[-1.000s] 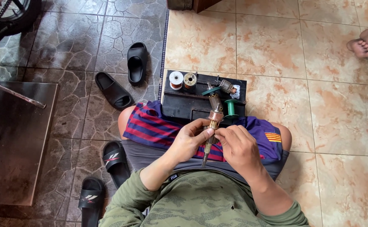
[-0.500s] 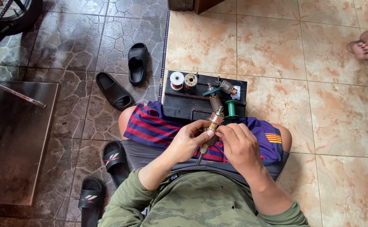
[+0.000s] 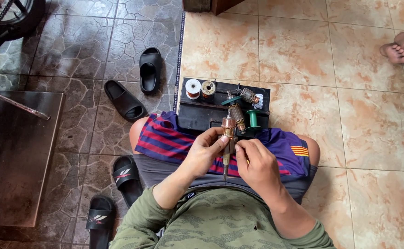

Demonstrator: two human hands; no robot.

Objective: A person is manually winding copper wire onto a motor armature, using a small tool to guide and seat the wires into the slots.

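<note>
Fingers of left hand [image 3: 205,154] and right hand [image 3: 256,162] pinch upright motor armature [image 3: 228,138].

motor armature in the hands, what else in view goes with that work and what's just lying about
In use:
- motor armature, held by left hand and right hand
- black box with wire spools, a second armature and a green spool

Lying about:
- black sandals
- dark floor mat
- another person's bare feet

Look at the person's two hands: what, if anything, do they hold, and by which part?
Both the left hand and right hand hold one copper-coloured motor armature, fingers pinching its middle; its copper end and thin shaft stick out.
</note>
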